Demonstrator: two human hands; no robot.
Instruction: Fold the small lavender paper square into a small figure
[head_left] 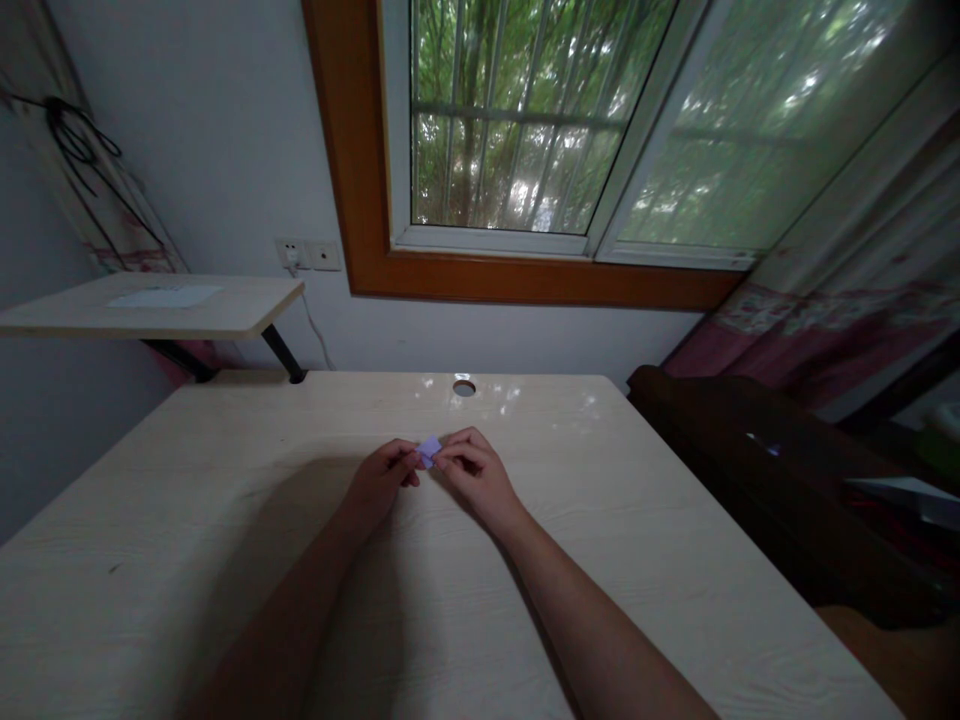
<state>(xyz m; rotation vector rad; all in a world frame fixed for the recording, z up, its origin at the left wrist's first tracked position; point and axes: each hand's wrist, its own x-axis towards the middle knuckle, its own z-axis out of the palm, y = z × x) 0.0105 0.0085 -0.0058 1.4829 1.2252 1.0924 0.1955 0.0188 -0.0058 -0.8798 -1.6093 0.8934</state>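
The person's L hand (pixel 379 483) pinches one edge of a small purple paper (pixel 430 448) btwn thumb & fingers; the R hand (pixel 480 475) has its fingertips closed on the opposite side. The paper sits btwn the two hands, over the far half of the desk (pixel 585 590), roughly mid-width. Prob. a two-sided fingertip grip b/c the piece is so small & thin: it keeps the thing steady w/o covering its middle. It looks folded, but the folds are too small to make out, & can't tell if it touches the desktop. Both arms reach fwd, w/ a soft shadow to the L.

Beyond the hands, a round hole (pixel 464 388) is cut near the desk's back edge, presumably for cables. At back L, a raised shelf (pixel 247 305) stands on black posts (pixel 281 355), likely to free up desk space below; a pale sheet (pixel 165 296) lies flat on it. Behind, a white cord (pixel 316 330) hangs by the wall sockets (pixel 307 254), prob. there for power. The desk faces a barred window (pixel 517 150), maybe for daylight; a curtain (pixel 847 300) hangs at R.
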